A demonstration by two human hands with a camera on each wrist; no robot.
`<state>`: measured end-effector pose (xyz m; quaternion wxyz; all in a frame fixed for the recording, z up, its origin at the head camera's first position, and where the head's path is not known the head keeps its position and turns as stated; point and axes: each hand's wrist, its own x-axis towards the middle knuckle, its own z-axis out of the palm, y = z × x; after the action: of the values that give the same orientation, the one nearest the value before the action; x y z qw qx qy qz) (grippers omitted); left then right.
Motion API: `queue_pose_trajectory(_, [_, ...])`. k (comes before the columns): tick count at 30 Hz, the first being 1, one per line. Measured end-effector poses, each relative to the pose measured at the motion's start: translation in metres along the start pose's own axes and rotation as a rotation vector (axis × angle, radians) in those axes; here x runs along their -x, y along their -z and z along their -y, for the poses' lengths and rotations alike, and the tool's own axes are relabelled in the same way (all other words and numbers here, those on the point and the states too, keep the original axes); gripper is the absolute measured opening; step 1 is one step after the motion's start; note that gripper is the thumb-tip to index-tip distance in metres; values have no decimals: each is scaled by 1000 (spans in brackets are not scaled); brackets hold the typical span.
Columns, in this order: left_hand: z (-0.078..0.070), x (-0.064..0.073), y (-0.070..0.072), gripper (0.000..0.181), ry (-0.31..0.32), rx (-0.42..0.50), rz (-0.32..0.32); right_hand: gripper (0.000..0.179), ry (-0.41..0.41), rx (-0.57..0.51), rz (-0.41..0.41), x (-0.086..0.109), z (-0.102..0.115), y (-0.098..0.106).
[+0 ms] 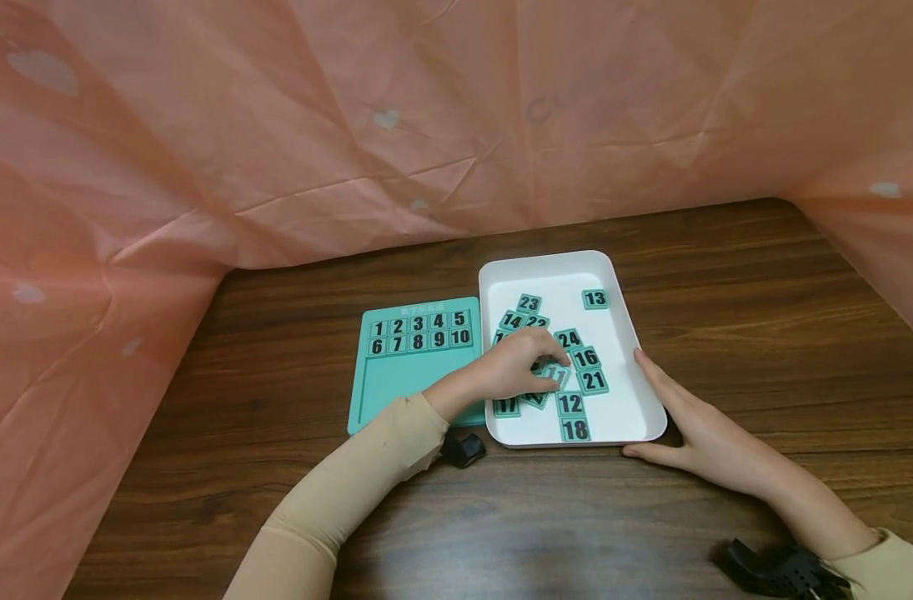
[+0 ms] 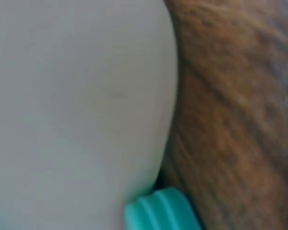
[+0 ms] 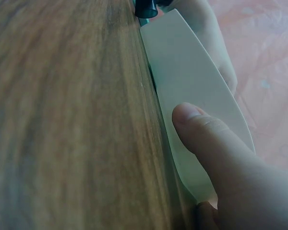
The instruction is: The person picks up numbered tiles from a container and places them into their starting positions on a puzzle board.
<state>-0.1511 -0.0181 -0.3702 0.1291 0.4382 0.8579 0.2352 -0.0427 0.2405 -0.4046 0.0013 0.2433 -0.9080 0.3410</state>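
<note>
The left hand (image 1: 514, 365) pinches tile 11 (image 1: 557, 377) in the white tray (image 1: 627, 412); the right hand (image 1: 714, 433), thumb and fingers apart, touches the tray's corner.

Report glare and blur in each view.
Head: whitish glare on the tabletop in front of the white tray, and the 11 tile looks washed out; left wrist: blurred throughout, including the ridged teal piece; right wrist: tray edges fairly clear, tabletop grain soft at far left.

A salmon-pink cloth (image 1: 501, 125) with pale hearts hangs behind and beside the brown wood-grain table (image 1: 276, 358).
</note>
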Motion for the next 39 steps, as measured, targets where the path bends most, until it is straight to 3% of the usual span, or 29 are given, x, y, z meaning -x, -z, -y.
queue_pose_trajectory(29, [2, 1, -2, 15, -26, 54, -152, 110, 6, -3, -2, 0, 0, -1])
queue_pose_trajectory(34, [1, 5, 3, 15, -10, 93, -175, 110, 4, 9, -1, 0, 0, -1])
queue_pose_trajectory(39, [1, 16, 19, 14, 19, 135, -218, 110, 4, 17, -4, 0, 1, -1])
